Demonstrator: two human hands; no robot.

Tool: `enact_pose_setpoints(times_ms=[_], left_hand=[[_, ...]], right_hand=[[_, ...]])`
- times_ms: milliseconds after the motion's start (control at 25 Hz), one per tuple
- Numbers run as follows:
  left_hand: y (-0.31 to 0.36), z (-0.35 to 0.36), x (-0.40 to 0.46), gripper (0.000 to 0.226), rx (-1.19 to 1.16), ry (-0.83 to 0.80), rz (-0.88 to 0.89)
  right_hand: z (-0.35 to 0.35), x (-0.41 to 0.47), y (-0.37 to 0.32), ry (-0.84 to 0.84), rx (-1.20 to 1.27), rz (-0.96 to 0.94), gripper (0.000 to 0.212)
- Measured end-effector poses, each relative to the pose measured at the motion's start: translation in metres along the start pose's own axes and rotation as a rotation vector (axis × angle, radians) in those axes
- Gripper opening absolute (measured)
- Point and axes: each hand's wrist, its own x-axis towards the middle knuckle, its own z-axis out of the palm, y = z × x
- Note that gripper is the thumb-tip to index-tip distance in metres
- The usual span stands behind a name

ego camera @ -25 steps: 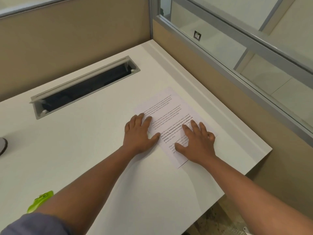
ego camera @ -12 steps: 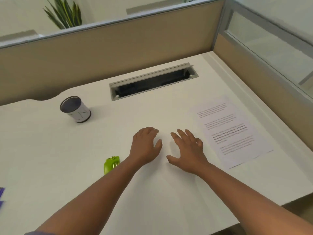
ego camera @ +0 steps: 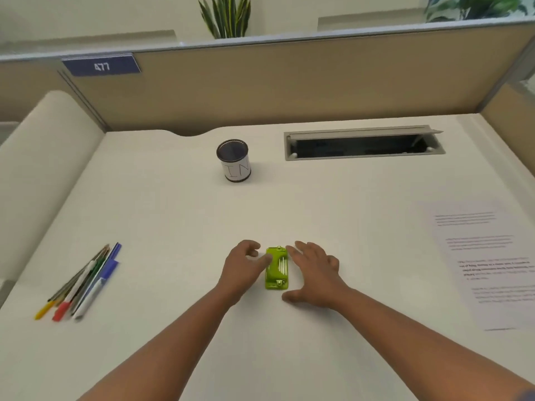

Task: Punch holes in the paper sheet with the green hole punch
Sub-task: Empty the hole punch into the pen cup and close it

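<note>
Desk, white, cubicle-type, enclosed by tan partition panels.

Green hole punch: flat on desk, near-centre, long axis running away from viewer, metal fittings visible at both ends. Not lifted.

Left hand: just left of punch, fingers loosely curled, thumb tip at or against punch's left edge; contact not certain. Holds nothing.

Right hand: just right of punch, fingers spread and relaxed, palm down, thumb extended toward viewer below punch's near end. Fingertips near punch's far right corner; contact not certain. Holds nothing.

Paper sheet: printed, flat on desk at far right, well apart from punch and both hands, partly cut off by frame edge. Text blurred, unreadable.

Pen cup: cylindrical, dark rim, white label hand-lettered "IN", upright toward rear of desk, behind and left of punch.

Pens and markers: loose bundle lying at left of desk, roughly parallel; yellow, red, white, blue and green colours visible. Exact count not determinable.

Cable tray: grey-framed rectangular opening in desk rear right, lid raised, dark interior.

Number plate: blue, reads "477", mounted on partition upper left.

Plants: green leaves behind partition, centre and upper right.
</note>
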Motion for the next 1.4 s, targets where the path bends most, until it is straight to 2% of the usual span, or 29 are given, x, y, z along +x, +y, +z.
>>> enact_pose_setpoints(times_ms=[320,560,640,760,1000,1160,1280,1400], left_hand=[[0.016,-0.005,0.017,0.047,-0.020,-0.265,-0.215],[0.025,-0.002,0.033,0.051,0.087,-0.312,-0.297],[0.021,0.000,0.037,0.054,0.113,-0.298,-0.306],[0.019,0.006,0.042,0.054,0.240,-0.182,-0.285],[0.028,0.010,0.039,0.052,0.314,-0.153,-0.267],[0.027,0.015,0.031,0.047,0.218,-0.139,-0.240],[0.025,0.021,0.024,0.038,0.160,-0.066,-0.228],[0.024,0.022,0.020,0.034,0.113,-0.042,-0.232]], right_hand=[[-0.005,0.015,-0.009,-0.001,0.002,0.109,0.120],[-0.007,0.017,-0.010,-0.004,-0.014,0.113,0.119],[-0.005,0.017,-0.010,0.002,-0.018,0.111,0.118],[-0.002,0.019,-0.008,0.004,-0.017,0.105,0.118],[-0.005,0.018,-0.009,0.010,-0.010,0.098,0.117],[-0.007,0.016,-0.010,0.006,0.011,0.105,0.118],[-0.009,0.015,-0.009,-0.001,0.019,0.101,0.120],[-0.011,0.013,-0.008,-0.018,0.047,0.112,0.131]])
